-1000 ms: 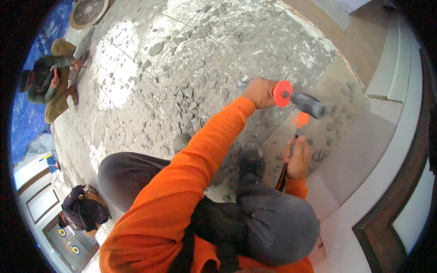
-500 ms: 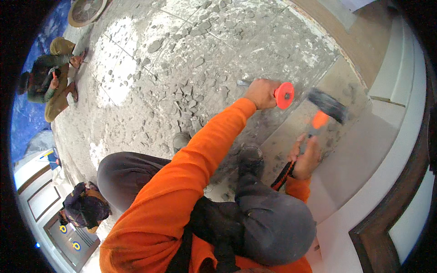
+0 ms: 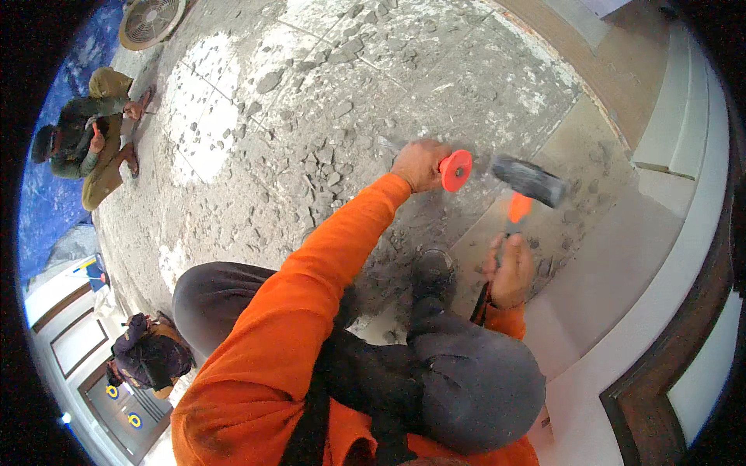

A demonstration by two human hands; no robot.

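Observation:
My left hand (image 3: 420,165) is closed around a chisel with a round red hand guard (image 3: 456,171). The chisel's metal blade (image 3: 391,144) points left and away, close to the chipped floor; its very tip is hard to make out. In my right hand (image 3: 510,268) is the grey and orange handle of a hammer (image 3: 528,180). Its dark, slightly blurred head is just right of the red guard, apart from it. A dark strap hangs at my right wrist. Broken grey chips (image 3: 322,167) lie on the floor left of the chisel.
A smooth beige strip of flooring (image 3: 571,159) runs along the right, beside a white curved step (image 3: 668,256). At far left a person (image 3: 97,140) squats by a blue sheet (image 3: 47,210). A round fan (image 3: 151,19) stands at upper left. A dark backpack (image 3: 155,353) lies at lower left.
My left hand and the chisel have shifted left and slightly nearer. The hammer has moved left too, its head nearly keeping its distance from the guard.

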